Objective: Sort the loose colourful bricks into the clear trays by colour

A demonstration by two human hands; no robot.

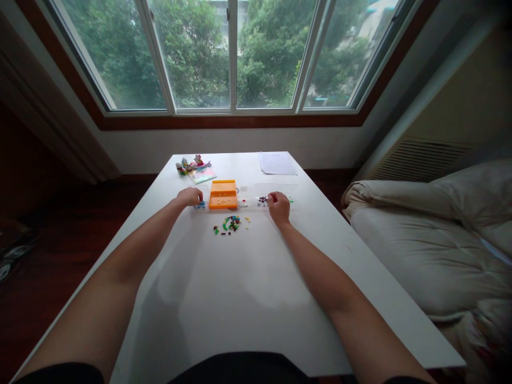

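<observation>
My left hand (190, 197) is at the left end of the row of containers, its fingers curled together over small blue pieces (200, 205). My right hand (279, 207) has fingers and thumb pinched above a clear plastic tray (288, 188), beside small dark brown pieces (262, 199). Whatever either hand holds is too small to make out. Between the hands stands an open orange plastic case (223, 201) with a few tiny pieces in it. Nearer to me, a loose pile of small toy bricks (232, 224) in green, brown, blue and yellow lies on the white table (232, 282).
At the far left of the table are small built figures (184, 167) and a pastel booklet (203, 175). White paper sheets (278, 163) lie at the far right. A cushioned sofa (416, 234) stands right of the table, and a window (232, 58) is beyond it.
</observation>
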